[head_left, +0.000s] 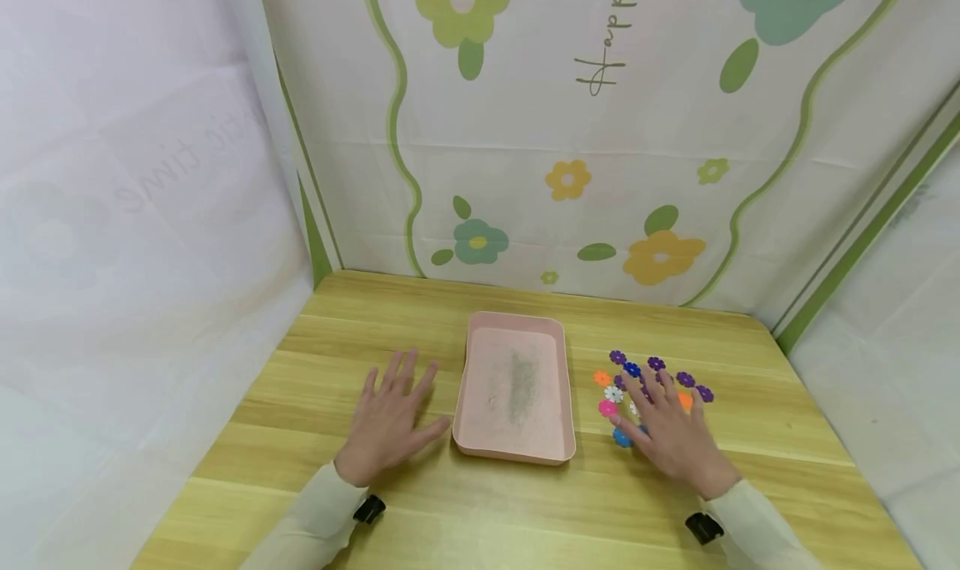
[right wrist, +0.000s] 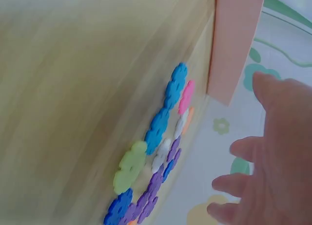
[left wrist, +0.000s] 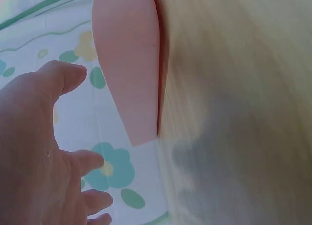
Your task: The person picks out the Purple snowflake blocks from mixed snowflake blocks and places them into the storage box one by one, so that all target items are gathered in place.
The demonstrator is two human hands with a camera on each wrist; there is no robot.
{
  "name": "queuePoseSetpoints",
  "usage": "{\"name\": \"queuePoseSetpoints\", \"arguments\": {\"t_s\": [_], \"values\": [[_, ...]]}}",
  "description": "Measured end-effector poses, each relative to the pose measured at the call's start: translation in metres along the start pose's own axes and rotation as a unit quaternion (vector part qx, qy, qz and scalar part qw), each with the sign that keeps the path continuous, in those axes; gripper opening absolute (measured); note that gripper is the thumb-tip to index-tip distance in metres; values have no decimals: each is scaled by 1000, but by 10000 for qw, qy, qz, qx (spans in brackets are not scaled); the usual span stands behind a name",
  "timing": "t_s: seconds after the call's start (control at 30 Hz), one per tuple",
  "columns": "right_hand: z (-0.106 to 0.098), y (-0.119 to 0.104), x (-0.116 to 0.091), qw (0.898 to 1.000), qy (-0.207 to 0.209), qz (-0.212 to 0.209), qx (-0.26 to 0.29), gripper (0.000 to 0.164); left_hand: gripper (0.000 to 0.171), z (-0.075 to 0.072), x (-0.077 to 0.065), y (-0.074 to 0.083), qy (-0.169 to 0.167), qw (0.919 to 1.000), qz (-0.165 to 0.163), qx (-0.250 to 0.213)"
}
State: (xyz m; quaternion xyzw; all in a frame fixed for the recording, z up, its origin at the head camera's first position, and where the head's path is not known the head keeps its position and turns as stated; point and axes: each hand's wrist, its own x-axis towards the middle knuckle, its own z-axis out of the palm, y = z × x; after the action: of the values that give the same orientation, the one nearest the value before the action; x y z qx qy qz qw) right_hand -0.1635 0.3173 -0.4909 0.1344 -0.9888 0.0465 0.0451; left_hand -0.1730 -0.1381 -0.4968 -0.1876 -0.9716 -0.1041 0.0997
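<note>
My left hand (head_left: pixel 386 428) is spread over the table to the left of a shallow pink tray (head_left: pixel 480 387), its thumb pointing at the tray's near left corner. Nothing is in its grasp. To the tray's right, my right hand (head_left: pixel 675 437) hovers with fingers spread above a loose group of flower-shaped plastic pieces, hiding some of them. Among these are a pink piece (head_left: pixel 608 408), a white piece (head_left: pixel 613 394), an orange piece (head_left: pixel 602 378) and several purple pieces (head_left: pixel 686 379). The right wrist view also shows a light green piece (right wrist: pixel 130 167) and blue pieces (right wrist: pixel 157 130), lying flat below the fingers.
The tray has a raised rim and a greyish smudge on its floor. Under everything is a wood-grain table (head_left: pixel 510 512). A white cloth with printed flowers (head_left: pixel 517 120) hangs behind the table, and more cloth hangs at both sides.
</note>
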Motion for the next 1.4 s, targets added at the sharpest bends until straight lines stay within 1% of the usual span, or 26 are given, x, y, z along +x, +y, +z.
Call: {"name": "queuePoseSetpoints", "arguments": {"t_s": [0.13, 0.27, 0.33, 0.43, 0.53, 0.7, 0.73, 0.97, 1.2, 1.4], "values": [[-1, 7, 7, 9993, 259, -277, -56, 73, 90, -2, 1, 5, -119, 9999, 98, 51], [-1, 15, 17, 9949, 735, -685, 12, 71, 93, -2, 2, 11, -204, 9993, 278, 125], [-1, 18, 24, 9931, 866, -777, 167, 69, 93, -1, 2, 14, -251, 9990, 350, 120], [-4, 22, 36, 9920, 926, -753, 405, 62, 93, 0, 3, 20, -321, 9986, 417, -8], [-7, 26, 49, 9914, 875, -707, 667, 57, 95, 2, 6, 26, -402, 9978, 486, -181], [-8, 33, 68, 9927, 584, -605, 863, 55, 97, 5, 10, 37, -458, 9961, 632, -401], [-8, 35, 72, 9929, 528, -591, 887, 54, 97, 5, 10, 39, -464, 9959, 656, -420], [1, 50, 99, 9931, 68, -526, 1041, 49, 99, 9, 13, 50, -782, 9936, 719, -379], [14, 56, 114, 9924, -168, -484, 1121, 43, 101, 14, 14, 54, -877, 9931, 684, -377], [22, 58, 123, 9924, -152, -345, 1175, 36, 103, 16, 15, 55, -952, 9928, 656, -326]]}}
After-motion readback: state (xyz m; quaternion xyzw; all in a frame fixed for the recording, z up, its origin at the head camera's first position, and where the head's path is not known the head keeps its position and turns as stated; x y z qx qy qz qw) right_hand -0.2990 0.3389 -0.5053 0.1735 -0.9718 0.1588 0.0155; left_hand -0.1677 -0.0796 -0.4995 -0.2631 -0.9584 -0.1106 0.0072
